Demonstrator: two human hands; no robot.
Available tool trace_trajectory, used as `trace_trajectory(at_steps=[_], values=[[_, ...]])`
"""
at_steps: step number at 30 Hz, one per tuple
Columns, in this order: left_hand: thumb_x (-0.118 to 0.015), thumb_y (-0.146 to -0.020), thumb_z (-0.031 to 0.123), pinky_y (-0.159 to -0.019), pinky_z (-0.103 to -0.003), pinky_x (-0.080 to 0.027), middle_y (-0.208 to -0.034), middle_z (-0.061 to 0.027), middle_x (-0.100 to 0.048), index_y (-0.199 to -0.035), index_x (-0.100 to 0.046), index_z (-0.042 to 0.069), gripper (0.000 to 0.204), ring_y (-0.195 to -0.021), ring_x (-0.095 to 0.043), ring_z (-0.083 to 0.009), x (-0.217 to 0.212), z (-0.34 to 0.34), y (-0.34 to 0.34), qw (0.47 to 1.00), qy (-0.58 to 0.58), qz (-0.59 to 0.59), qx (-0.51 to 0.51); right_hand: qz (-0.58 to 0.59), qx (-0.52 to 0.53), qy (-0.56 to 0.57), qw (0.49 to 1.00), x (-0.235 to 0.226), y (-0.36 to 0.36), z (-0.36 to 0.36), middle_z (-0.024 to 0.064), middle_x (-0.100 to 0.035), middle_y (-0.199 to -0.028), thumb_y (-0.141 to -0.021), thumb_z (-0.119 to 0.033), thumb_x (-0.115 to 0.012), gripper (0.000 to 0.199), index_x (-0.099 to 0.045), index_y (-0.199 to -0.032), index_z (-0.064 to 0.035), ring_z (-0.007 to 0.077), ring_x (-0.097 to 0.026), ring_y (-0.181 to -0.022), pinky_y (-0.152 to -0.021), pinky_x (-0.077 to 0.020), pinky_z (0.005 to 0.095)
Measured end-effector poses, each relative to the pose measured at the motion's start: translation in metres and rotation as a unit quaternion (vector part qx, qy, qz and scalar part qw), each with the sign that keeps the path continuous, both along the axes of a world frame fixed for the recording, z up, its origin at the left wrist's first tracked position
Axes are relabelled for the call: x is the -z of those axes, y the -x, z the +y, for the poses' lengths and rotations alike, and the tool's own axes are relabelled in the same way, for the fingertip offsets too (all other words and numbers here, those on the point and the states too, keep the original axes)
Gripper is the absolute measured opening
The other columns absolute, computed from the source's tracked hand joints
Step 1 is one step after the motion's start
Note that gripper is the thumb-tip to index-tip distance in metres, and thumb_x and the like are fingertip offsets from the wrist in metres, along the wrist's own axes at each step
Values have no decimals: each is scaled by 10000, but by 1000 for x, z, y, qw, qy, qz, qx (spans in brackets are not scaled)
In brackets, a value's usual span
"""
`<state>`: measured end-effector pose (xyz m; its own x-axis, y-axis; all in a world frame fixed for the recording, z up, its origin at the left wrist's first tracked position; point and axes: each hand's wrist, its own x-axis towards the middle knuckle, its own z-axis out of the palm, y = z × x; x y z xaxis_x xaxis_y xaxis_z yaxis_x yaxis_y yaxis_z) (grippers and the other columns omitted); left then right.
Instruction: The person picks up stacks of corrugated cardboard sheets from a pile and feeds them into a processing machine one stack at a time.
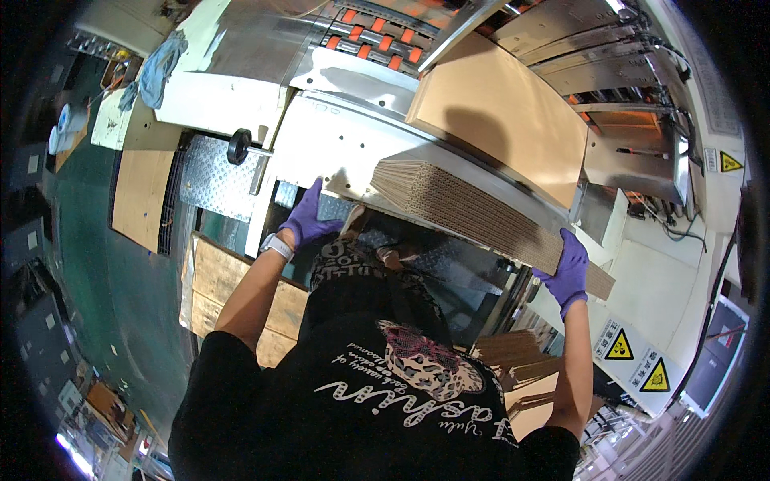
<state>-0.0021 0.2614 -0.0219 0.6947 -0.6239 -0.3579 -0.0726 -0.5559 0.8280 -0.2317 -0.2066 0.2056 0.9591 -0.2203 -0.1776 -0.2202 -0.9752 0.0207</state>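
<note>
A stack of brown corrugated cardboard sheets lies along a white metal machine table, its layered edges facing me and fanned at the left end. My right hand, in a purple glove, is closed round the stack's right end, with the thumb on the near side and fingers at the far corner. My left hand, also gloved in purple, holds nothing. Its fingers and thumb are spread beside the table's near edge, apart from the stack's left end.
Behind the stack, a large cardboard sheet leans in the machine near orange-banded rollers. A black-knobbed handle juts out at left. More cardboard sits low on the right, and a wooden pallet lies to my left.
</note>
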Motion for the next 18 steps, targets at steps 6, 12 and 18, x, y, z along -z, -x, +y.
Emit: trace_trajectory(at_steps=[6,12,18], values=[[-788,-615,491,-1093,-415,-261,-1427,-221,-295,-1426,-169,-5,1134,-1322,-305,-346,-91,-95,-43,940,147,-279,130,8,5,-4,1000,-5,-4,-2,170,-502,-1204,-551,-409,-788,894,-414,-1270,-32,347,-469,-1117,-988,-334,439],[-729,-660,486,-1031,-453,-322,-1370,-188,-400,-1396,-275,36,976,-1258,-393,-346,-65,-90,-48,949,-158,-162,219,5,25,-28,999,-15,-8,0,161,-529,-1152,-542,-436,-804,864,-458,-1235,-53,348,-471,-1104,-978,-329,447],[-673,-705,560,-1051,-403,-327,-1369,-222,-413,-1376,-327,12,933,-1260,-408,-356,-29,-46,-40,917,-247,-42,311,-65,96,-81,990,-79,5,27,170,-522,-1126,-535,-449,-812,869,-466,-1224,-49,338,-489,-1063,-957,-349,449]])
